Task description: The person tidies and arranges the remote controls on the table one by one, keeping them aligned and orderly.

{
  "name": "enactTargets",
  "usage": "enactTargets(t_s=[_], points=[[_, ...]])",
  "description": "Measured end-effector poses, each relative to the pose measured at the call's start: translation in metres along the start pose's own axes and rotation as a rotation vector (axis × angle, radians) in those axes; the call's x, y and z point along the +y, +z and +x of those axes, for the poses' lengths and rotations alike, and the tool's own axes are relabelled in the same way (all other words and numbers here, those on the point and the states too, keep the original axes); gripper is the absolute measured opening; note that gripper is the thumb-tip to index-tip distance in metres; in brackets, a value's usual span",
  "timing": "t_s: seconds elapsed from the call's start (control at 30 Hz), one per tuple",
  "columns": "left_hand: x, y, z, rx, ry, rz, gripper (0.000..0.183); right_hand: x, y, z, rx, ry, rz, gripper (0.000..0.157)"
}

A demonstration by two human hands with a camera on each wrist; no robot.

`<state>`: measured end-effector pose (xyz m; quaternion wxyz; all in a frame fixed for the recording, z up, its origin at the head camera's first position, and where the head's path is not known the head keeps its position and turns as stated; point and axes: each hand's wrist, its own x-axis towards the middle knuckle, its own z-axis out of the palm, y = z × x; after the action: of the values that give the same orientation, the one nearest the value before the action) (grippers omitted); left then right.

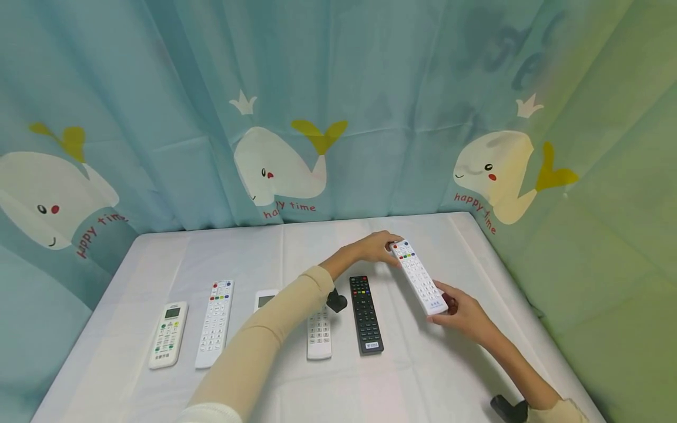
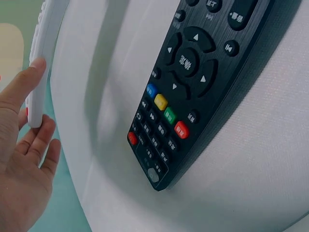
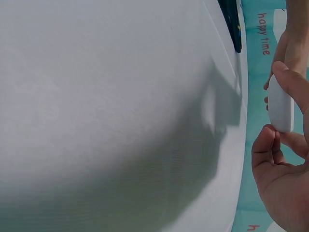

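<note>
Both hands hold a white remote control (image 1: 418, 276) above the white table, tilted, its buttons toward the head camera. Fingers and thumb of my left hand (image 1: 376, 247) pinch its far end, the one with the red button. At the near end, my right hand (image 1: 464, 312) grips it between thumb and fingers. In the left wrist view, the left thumb lies on one edge of the white remote (image 2: 44, 72). The right wrist view shows the remote's end (image 3: 281, 107) between the right thumb and fingers. A black remote (image 1: 366, 314) lies on the table below the left hand.
Left of the black remote lie a white remote (image 1: 319, 338) and one with a grey screen (image 1: 265, 298), both partly hidden by the left sleeve. Farther left are another white remote (image 1: 215, 323) and an air-conditioner remote (image 1: 169, 335). Whale-printed curtains (image 1: 370, 176) border the table (image 1: 402, 382).
</note>
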<state>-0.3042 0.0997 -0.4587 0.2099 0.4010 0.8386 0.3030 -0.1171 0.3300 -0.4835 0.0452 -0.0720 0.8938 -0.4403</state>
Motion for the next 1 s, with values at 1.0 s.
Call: enactTargets(t_s=[1.0], points=[[0.015, 0.031, 0.0, -0.086, -0.001, 0.1, 0.078, 0.003, 0.015, -0.036, -0.04, 0.075, -0.03, 0.092]])
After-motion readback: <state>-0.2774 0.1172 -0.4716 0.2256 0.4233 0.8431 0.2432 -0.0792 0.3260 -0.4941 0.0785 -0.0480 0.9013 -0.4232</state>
